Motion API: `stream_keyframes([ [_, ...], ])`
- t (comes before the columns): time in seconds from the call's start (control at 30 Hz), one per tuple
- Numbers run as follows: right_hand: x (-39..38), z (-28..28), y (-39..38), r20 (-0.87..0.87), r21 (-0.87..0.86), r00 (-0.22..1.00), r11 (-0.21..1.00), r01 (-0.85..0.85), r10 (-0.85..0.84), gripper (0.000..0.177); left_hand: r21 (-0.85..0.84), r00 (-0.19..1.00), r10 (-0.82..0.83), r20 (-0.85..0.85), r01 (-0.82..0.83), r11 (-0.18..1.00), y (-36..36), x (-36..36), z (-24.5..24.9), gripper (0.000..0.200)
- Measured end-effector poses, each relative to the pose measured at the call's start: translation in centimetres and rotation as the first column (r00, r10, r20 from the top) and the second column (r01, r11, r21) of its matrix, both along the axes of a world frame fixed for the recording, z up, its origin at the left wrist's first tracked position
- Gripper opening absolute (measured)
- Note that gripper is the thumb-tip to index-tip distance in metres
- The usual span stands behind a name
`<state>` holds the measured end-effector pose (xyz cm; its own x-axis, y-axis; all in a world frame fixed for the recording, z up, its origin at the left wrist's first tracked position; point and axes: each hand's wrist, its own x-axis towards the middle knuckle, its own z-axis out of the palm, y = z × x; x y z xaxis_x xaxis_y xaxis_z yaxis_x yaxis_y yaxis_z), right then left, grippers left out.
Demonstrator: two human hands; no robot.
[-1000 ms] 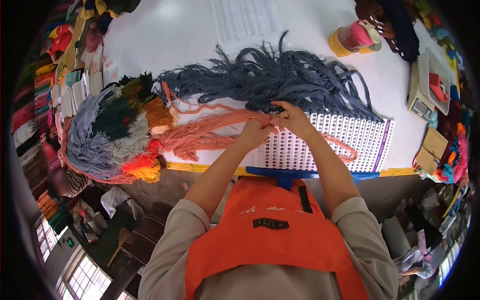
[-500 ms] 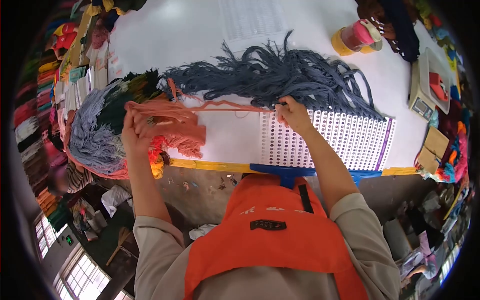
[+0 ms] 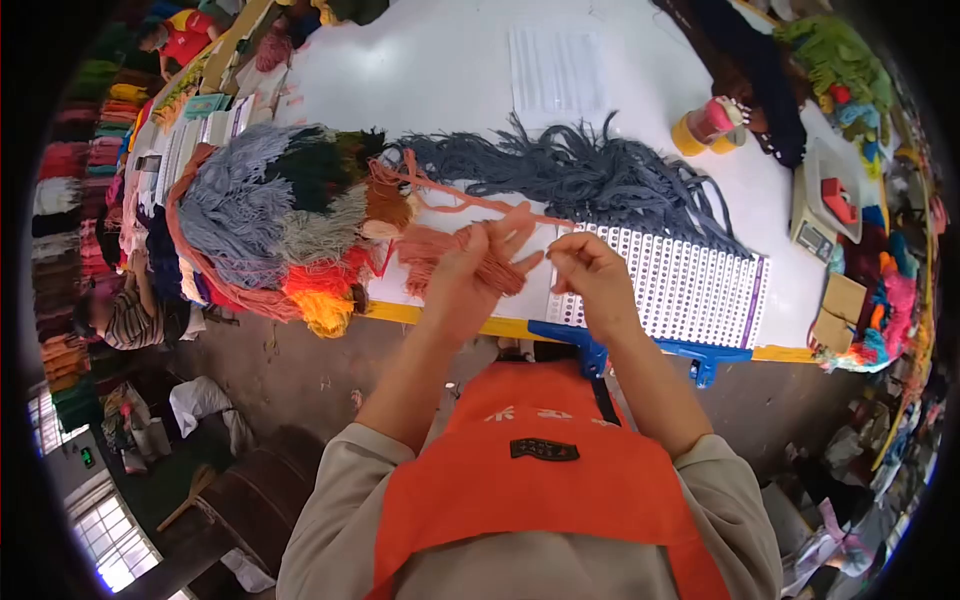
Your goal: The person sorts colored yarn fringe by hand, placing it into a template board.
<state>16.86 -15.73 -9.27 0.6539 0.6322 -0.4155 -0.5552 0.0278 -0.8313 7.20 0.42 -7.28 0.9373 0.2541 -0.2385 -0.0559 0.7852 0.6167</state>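
White table [image 3: 440, 80], largest. On it, slate-blue yarn [image 3: 600, 170] lies beyond a white perforated board [image 3: 680, 285]; a multicoloured yarn pile [image 3: 235, 200] is at left. Left hand [image 3: 480, 265]: some fingers splayed, grasping coral yarn. Right hand [image 3: 600, 285]: fingers curled over the board's left end; cannot tell whether they pinch a strand. Coral yarn bundle [image 3: 425, 262]: across the left hand, between pile and board.

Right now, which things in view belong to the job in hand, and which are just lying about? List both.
Probably in the job:
salmon yarn, at the left hand
white perforated card, by the right hand
blue-grey yarn along the card's upper edge

Apparently just lying about:
pink-and-yellow container
printed sheet
scale
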Motion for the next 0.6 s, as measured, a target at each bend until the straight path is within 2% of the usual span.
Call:
stream_keyframes([
  [0.03, -0.9, 1.7, 0.2, 0.052, -0.002, 0.998, 0.999, -0.046, 0.046, 0.016, -0.043, 1.000, 0.029, 0.012, -0.029, 0.999, -0.6, -0.5, 0.0, 0.047],
  [0.1, -2.7, 4.3, 0.8, 0.130, -0.012, 0.986, 0.995, -0.101, 0.102, 0.015, 0.011, 0.987, -0.147, -0.063, 0.148, 0.989, -0.7, -1.8, 1.5, 0.045],
  [0.13, -3.4, 4.9, 0.9, 0.148, -0.007, 0.984, 0.995, -0.097, 0.097, 0.015, -0.038, 0.982, -0.188, -0.019, 0.188, 0.981, -1.0, -2.5, 2.6, 0.051],
  [0.17, -4.0, 5.3, 1.0, 0.201, 0.013, 0.974, 0.994, -0.108, 0.103, 0.014, -0.029, 0.981, -0.192, -0.004, 0.192, 0.981, -1.3, -3.0, 3.6, 0.051],
  [0.23, -5.2, 6.3, 1.0, 0.254, 0.038, 0.964, 0.995, -0.096, 0.084, 0.011, 0.166, 0.990, -0.093, -0.109, 0.110, 0.980, -1.8, -3.9, 5.2, 0.045],
  [0.27, -5.6, 6.7, 0.9, 0.269, 0.041, 0.960, 0.995, -0.096, 0.082, 0.011, 0.172, 0.991, -0.093, -0.094, 0.109, 0.979, -1.9, -4.1, 5.6, 0.045],
  [0.33, -6.4, 7.4, 0.5, 0.076, 0.057, 0.997, 0.998, -0.025, 0.021, 0.010, 0.235, 0.999, -0.022, -0.041, 0.031, 0.971, -2.1, -4.7, 6.2, 0.038],
  [0.37, -6.9, 7.7, 0.5, 0.085, 0.059, 0.996, 0.998, -0.027, 0.022, 0.010, 0.238, 0.999, -0.020, -0.032, 0.027, 0.971, -2.0, -5.1, 6.4, 0.038],
  [0.43, -7.7, 8.1, 0.5, 0.075, 0.095, 0.997, 0.995, 0.004, -0.012, 0.011, 0.376, 0.999, -0.047, -0.027, 0.054, 0.925, -1.7, -6.0, 6.3, 0.033],
  [0.47, -8.0, 8.3, 0.5, 0.082, 0.096, 0.997, 0.995, 0.003, -0.011, 0.011, 0.376, 0.999, -0.047, -0.020, 0.051, 0.925, -1.7, -6.3, 6.1, 0.033],
  [0.53, -8.5, 8.6, 0.4, 0.020, 0.130, 0.999, 0.991, 0.029, -0.031, 0.012, 0.448, 1.000, -0.011, -0.025, 0.021, 0.894, -1.8, -6.6, 5.8, 0.027],
  [0.6, -8.7, 8.8, 0.2, -0.017, 0.158, 1.000, 0.987, 0.026, -0.024, 0.012, 0.386, 1.000, 0.004, 0.002, -0.004, 0.923, -1.9, -6.9, 5.9, 0.024],
])
